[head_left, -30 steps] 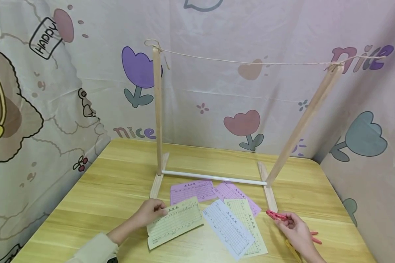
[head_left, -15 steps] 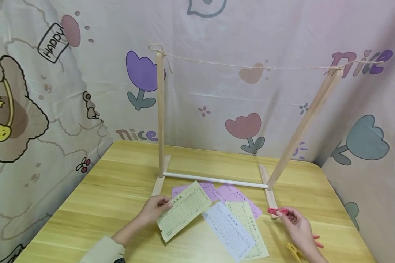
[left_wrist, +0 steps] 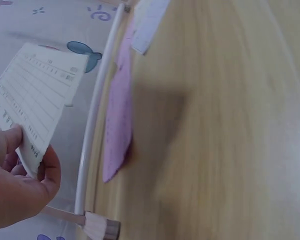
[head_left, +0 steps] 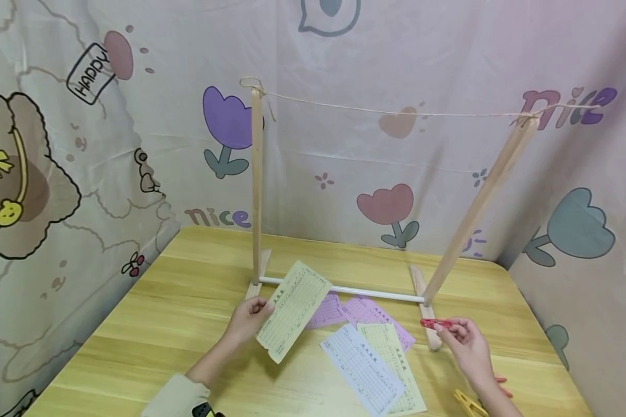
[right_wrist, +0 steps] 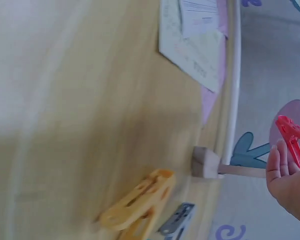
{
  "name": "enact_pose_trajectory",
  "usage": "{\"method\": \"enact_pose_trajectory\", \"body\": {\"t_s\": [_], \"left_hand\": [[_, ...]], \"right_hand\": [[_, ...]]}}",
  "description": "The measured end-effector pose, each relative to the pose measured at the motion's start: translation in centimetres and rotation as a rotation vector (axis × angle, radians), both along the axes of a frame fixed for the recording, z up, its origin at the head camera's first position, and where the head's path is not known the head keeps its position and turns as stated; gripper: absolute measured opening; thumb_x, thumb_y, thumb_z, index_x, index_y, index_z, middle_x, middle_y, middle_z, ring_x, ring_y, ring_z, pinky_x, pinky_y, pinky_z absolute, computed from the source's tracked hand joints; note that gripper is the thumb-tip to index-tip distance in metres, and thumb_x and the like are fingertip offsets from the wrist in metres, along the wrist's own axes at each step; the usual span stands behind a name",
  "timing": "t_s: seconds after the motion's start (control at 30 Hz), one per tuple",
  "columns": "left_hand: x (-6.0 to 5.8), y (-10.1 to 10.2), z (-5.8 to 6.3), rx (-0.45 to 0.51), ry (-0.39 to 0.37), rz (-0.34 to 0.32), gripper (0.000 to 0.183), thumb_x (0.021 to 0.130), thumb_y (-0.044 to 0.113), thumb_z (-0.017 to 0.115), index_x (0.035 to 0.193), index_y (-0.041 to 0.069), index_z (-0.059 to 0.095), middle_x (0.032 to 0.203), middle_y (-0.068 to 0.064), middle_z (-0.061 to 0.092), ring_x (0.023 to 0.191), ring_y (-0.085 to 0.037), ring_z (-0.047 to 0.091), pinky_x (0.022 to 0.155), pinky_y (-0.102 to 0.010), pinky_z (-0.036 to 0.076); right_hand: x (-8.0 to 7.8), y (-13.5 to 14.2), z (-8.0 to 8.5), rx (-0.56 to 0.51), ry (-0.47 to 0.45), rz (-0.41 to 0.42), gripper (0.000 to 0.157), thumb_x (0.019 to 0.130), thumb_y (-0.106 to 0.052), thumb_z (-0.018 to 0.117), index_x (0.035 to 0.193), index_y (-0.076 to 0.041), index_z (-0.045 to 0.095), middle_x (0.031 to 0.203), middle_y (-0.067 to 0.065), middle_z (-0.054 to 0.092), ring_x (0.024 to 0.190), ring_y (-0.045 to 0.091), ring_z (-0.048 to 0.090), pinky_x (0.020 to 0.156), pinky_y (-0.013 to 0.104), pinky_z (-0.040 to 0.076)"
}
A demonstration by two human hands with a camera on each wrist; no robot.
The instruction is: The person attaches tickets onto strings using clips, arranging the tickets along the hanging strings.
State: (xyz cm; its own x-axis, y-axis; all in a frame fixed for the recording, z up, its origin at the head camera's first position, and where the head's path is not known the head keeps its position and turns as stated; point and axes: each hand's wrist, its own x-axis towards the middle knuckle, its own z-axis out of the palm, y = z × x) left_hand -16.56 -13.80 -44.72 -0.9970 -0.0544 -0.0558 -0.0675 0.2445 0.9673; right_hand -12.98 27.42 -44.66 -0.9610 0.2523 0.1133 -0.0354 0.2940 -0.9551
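Head view: your left hand [head_left: 248, 319] pinches a pale yellow rectangular paper form [head_left: 294, 310] by its left long edge, grip narrowed to paper thickness. Form is tilted, off the counter [head_left: 135, 324], crossing in front of the round white rod [head_left: 381, 293]. Your right hand [head_left: 469, 347] pinches a red plastic clothespin [head_left: 433, 323] near the frame's right foot. Counter is yellowish wood grain; on it lie two pink-purple paper forms [head_left: 383, 321], and a white paper form [head_left: 362, 368] overlapping a second pale yellow form [head_left: 412, 394]. Yellow plastic clothespin [head_left: 466, 402] by your right wrist. Rod joins two wooden posts [head_left: 257, 191] low down; tan twine [head_left: 355, 109] spans their tops, slight sag. Pale printed cloth [head_left: 334, 214] behind and at both sides: tulips, hearts, "nice", "HAPPY".

Left wrist view: your thumb is on the form's printed face, fingers behind; dark shadow on the wood.

Right wrist view: red clothespin at your right grip, partly cropped; can't tell the full finger wrap here. Grey clothespin [right_wrist: 177, 220] beside the yellow one on the counter.
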Motion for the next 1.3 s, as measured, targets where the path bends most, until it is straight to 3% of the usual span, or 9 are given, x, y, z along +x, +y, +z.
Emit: {"method": "enact_pose_trajectory", "body": {"t_s": [0.17,0.23,0.37,0.43,0.47,0.6,0.77,0.93,1.3], "left_hand": [[-0.8,0.4,1.1,0.044,0.025,0.057,0.021,0.091,0.009,0.056,0.103,-0.007,0.059,0.081,-0.008,0.062,0.068,-0.010,0.056,0.060,-0.018,0.049],[-1.0,0.6,1.5,0.063,0.035,0.079,0.023,0.091,0.011,0.056,0.106,-0.007,0.058,0.084,-0.008,0.062,0.070,-0.010,0.056,0.062,-0.017,0.049],[-1.5,0.8,2.5,0.096,0.064,0.143,0.023,0.091,0.011,0.056,0.107,-0.007,0.057,0.086,-0.008,0.062,0.070,-0.008,0.055,0.063,-0.015,0.049],[-1.8,1.0,2.9,0.101,0.088,0.170,0.023,0.091,0.011,0.057,0.106,-0.007,0.057,0.086,-0.009,0.062,0.070,-0.008,0.055,0.063,-0.014,0.049],[-1.9,1.1,3.1,0.103,0.100,0.179,0.023,0.091,0.011,0.056,0.105,-0.007,0.057,0.087,-0.010,0.062,0.070,-0.007,0.055,0.063,-0.014,0.050],[-2.4,1.7,3.9,0.106,0.162,0.192,0.023,0.091,0.011,0.057,0.104,-0.008,0.057,0.089,-0.014,0.062,0.072,-0.010,0.056,0.063,-0.014,0.050],[-3.1,2.1,4.6,0.150,0.168,0.206,0.022,0.091,0.011,0.058,0.103,-0.007,0.058,0.085,-0.010,0.061,0.072,-0.013,0.056,0.062,-0.014,0.050],[-3.7,2.3,5.3,0.191,0.180,0.237,0.023,0.091,0.012,0.058,0.104,-0.006,0.058,0.084,-0.004,0.061,0.072,-0.011,0.055,0.062,-0.014,0.050],[-5.1,2.6,7.7,0.260,0.202,0.286,0.019,0.091,0.011,0.057,0.102,-0.004,0.059,0.076,0.005,0.057,0.069,-0.009,0.053,0.060,-0.015,0.048]], "right_hand": [[-1.2,0.6,0.7,-0.027,-0.007,0.013,0.031,0.086,-0.012,0.065,0.108,0.002,0.048,0.078,-0.016,0.059,0.070,-0.002,0.058,0.063,0.011,0.050],[-2.5,1.7,-0.5,-0.044,0.016,0.039,0.037,0.087,-0.013,0.065,0.113,0.004,0.046,0.081,-0.013,0.062,0.072,0.002,0.061,0.065,0.013,0.051],[-5.7,4.4,-4.3,-0.081,0.106,0.100,0.038,0.085,-0.019,0.068,0.116,-0.008,0.051,0.088,-0.010,0.066,0.078,0.005,0.064,0.069,0.015,0.053],[-6.2,4.5,-4.1,-0.096,0.126,0.142,0.037,0.085,-0.022,0.068,0.117,-0.012,0.051,0.092,-0.009,0.067,0.082,0.005,0.064,0.071,0.014,0.053],[-6.4,4.2,-3.6,-0.129,0.158,0.166,0.036,0.085,-0.019,0.068,0.116,-0.012,0.052,0.092,-0.007,0.068,0.083,0.007,0.065,0.071,0.014,0.053],[-4.6,0.9,2.1,-0.158,0.180,0.190,0.032,0.086,-0.013,0.066,0.112,-0.002,0.051,0.087,-0.009,0.067,0.081,0.004,0.063,0.070,0.011,0.051],[-3.5,-2.1,6.9,-0.113,0.128,0.101,0.029,0.086,-0.010,0.064,0.110,-0.001,0.050,0.082,-0.016,0.062,0.075,-0.003,0.058,0.067,0.009,0.049],[-4.1,-3.0,8.7,-0.103,0.093,0.074,0.034,0.086,-0.016,0.065,0.113,-0.003,0.050,0.081,-0.019,0.063,0.077,-0.006,0.059,0.070,0.006,0.048],[-6.0,-5.1,11.0,-0.136,0.224,0.143,0.019,0.085,-0.007,0.066,0.101,-0.007,0.055,0.080,-0.015,0.062,0.074,-0.002,0.058,0.070,0.010,0.050]]}}
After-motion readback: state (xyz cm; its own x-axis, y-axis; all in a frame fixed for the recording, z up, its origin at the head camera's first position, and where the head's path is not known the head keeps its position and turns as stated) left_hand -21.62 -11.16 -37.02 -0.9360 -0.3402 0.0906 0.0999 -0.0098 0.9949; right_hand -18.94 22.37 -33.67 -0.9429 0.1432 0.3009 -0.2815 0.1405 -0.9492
